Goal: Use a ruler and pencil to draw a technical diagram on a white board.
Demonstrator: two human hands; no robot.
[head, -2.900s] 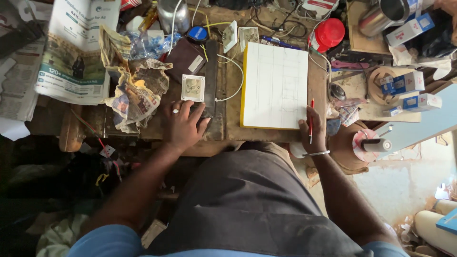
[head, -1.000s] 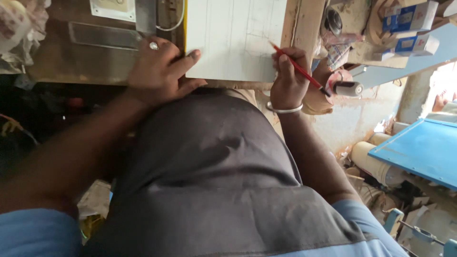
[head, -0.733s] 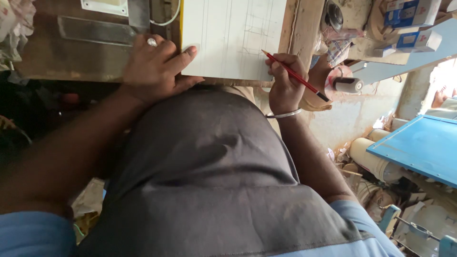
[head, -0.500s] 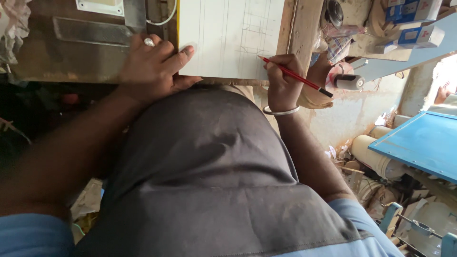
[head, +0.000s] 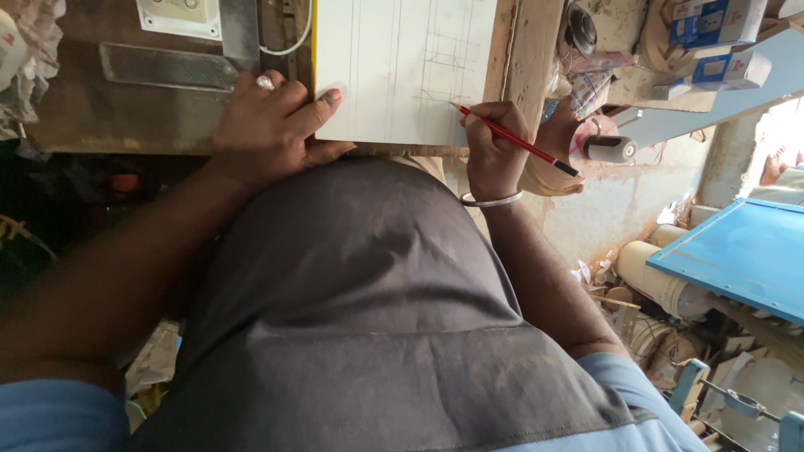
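The right hand [head: 494, 146] pinches a red pencil [head: 515, 141], tip on the white board [head: 394, 67] lying on the desk [head: 126, 117]. The left hand [head: 272, 125] presses flat, its grip empty, on the board's left edge. The board looks stiff, light and smooth, so best held by its edges.

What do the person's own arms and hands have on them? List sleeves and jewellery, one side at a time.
Both arms are bare from the hands up to short light blue sleeves. The left sleeve shows at the bottom left corner, the right sleeve at the bottom right. The left hand wears a silver ring on one finger. The right hand has a thin silver bangle round the wrist. No gloves, no watch.
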